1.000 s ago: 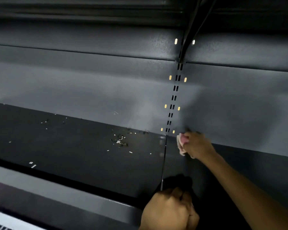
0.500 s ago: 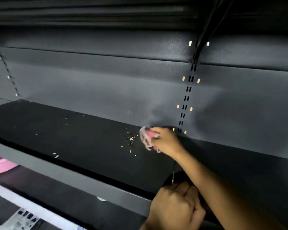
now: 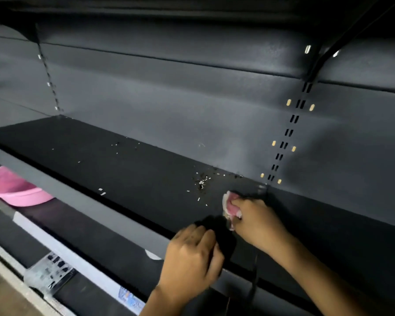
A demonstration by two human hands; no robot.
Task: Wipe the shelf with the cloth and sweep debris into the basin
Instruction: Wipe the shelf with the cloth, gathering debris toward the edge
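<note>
Right hand has the pink cloth bunched on the shelf beside the debris; left hand curled loosely at the front edge, gripping nothing I can see. Basin sits far left.

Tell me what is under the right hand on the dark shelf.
A bunched pink cloth shows beneath the right hand, pressed on the dark shelf. Any crumbs under it are hidden.

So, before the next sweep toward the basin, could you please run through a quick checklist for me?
1. Cloth gripped in right hand: ok.
2. Cloth down on the shelf: ok.
3. Debris lies left of the cloth, in the sweep path: ok.
4. Basin under the debris: not ok, it sits far left, below.
5. Left hand clear of the path: ok, at the front edge.
6. Left hand's grasp: cannot tell.
</note>
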